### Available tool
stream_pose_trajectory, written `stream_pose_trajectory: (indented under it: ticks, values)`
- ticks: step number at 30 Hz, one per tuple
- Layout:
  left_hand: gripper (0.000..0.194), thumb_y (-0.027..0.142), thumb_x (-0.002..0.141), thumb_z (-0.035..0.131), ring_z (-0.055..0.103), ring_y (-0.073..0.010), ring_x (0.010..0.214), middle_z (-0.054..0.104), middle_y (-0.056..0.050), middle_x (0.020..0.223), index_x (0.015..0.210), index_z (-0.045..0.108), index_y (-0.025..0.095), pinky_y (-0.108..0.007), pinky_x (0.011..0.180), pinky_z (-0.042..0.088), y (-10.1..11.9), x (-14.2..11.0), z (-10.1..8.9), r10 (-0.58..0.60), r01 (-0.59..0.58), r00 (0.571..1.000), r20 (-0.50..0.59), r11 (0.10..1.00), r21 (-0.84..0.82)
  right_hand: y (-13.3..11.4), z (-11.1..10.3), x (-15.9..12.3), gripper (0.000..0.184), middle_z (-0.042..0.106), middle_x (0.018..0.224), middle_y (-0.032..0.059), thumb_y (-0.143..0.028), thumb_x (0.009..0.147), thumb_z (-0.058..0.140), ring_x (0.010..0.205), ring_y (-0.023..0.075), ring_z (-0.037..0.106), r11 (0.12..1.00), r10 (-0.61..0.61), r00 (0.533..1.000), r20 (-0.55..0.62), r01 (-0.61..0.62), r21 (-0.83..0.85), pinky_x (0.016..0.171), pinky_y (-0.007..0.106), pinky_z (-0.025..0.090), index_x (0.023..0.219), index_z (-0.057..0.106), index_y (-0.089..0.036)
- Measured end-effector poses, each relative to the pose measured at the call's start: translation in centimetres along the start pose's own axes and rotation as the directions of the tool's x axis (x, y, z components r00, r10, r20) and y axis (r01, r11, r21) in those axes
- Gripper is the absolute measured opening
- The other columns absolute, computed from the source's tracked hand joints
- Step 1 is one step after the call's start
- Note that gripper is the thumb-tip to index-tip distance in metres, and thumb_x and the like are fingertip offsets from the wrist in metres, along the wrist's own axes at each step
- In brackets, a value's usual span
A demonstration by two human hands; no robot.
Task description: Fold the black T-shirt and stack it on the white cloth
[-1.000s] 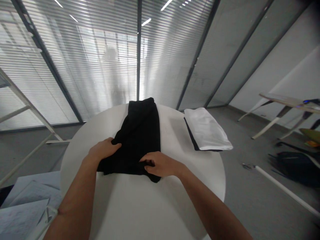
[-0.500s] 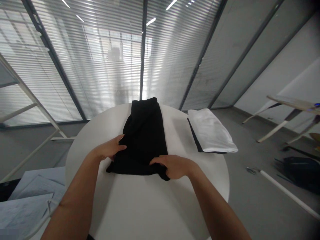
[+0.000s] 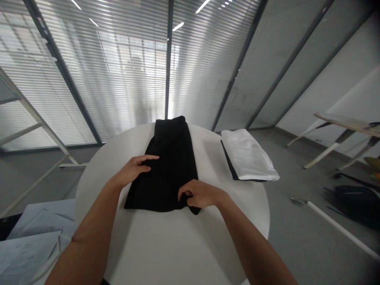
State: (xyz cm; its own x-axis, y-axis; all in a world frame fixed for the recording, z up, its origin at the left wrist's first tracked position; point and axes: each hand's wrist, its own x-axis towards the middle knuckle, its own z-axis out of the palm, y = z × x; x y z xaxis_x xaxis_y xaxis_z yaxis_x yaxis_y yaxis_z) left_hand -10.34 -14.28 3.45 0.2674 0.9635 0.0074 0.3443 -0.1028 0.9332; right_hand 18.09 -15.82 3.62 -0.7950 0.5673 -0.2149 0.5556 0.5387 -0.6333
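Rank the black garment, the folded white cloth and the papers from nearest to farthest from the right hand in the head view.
From the right hand:
1. Black garment: under the hand, on the round white table.
2. Folded white cloth: ahead and to the right, on the table.
3. Papers: lower left, beyond the table's edge.

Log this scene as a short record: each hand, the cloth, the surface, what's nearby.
Left hand: left hand lies flat on the black garment
Right hand: right hand curled at the garment's lower edge
Surface: round white table
Nearby: folded white cloth, to the right of the garment, apart from it, dark layer beneath
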Motion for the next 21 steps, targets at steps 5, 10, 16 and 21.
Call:
stream_pose_trajectory:
  ticks: [5, 10, 16, 21]
  values:
    - [0.049, 0.018, 0.064, 0.051, 0.063, -0.0242, 0.100, 0.071, -0.004, 0.107, 0.109, 0.071, 0.018, -0.035, 0.086, 0.050, -1.2, 0.5, -0.5, 0.038, -0.036, 0.989, -0.145, 0.999, 0.017, 0.2, -0.4, -0.1, 0.042, 0.057, 0.074, -0.0021, -0.008, 0.067, 0.054, 0.063, 0.0094, 0.047, 0.998, -0.020, 1.000, 0.013, 0.019, 0.060, 0.058, 0.020, 0.035, 0.102, 0.073, -0.019]
    - [0.078, 0.013, 0.052, 0.045, 0.062, -0.0255, 0.103, 0.066, -0.003, 0.124, 0.128, 0.062, 0.020, -0.036, 0.084, 0.051, -2.3, 1.0, -0.6, -0.048, 0.047, 0.997, -0.056, 0.999, -0.012, 0.7, -0.3, 0.2, 0.040, 0.055, 0.069, -0.0030, -0.008, 0.068, 0.054, 0.061, 0.0091, 0.046, 0.995, -0.033, 0.998, 0.048, 0.028, 0.095, 0.058, 0.021, 0.035, 0.102, 0.073, -0.018]
    - [0.088, 0.016, 0.049, 0.044, 0.061, -0.0279, 0.109, 0.065, -0.004, 0.126, 0.137, 0.054, 0.015, -0.038, 0.089, 0.050, -2.9, 1.4, -0.2, -0.068, 0.044, 0.983, -0.168, 0.989, -0.140, 0.9, -0.1, 0.4, 0.043, 0.053, 0.067, -0.0037, -0.007, 0.068, 0.053, 0.060, 0.0090, 0.044, 0.996, -0.027, 0.998, 0.062, 0.021, 0.090, 0.056, 0.021, 0.034, 0.104, 0.073, -0.019]
    - [0.090, 0.015, 0.052, 0.045, 0.066, -0.0247, 0.095, 0.070, -0.003, 0.116, 0.142, 0.047, 0.019, -0.034, 0.080, 0.053, -3.0, 1.1, -0.8, -0.023, -0.004, 0.976, -0.218, 0.993, -0.119, 0.8, -0.2, 0.3, 0.046, 0.047, 0.064, -0.0051, -0.005, 0.067, 0.053, 0.057, 0.0080, 0.041, 0.992, -0.037, 0.997, 0.061, 0.029, 0.125, 0.055, 0.021, 0.031, 0.107, 0.072, -0.019]
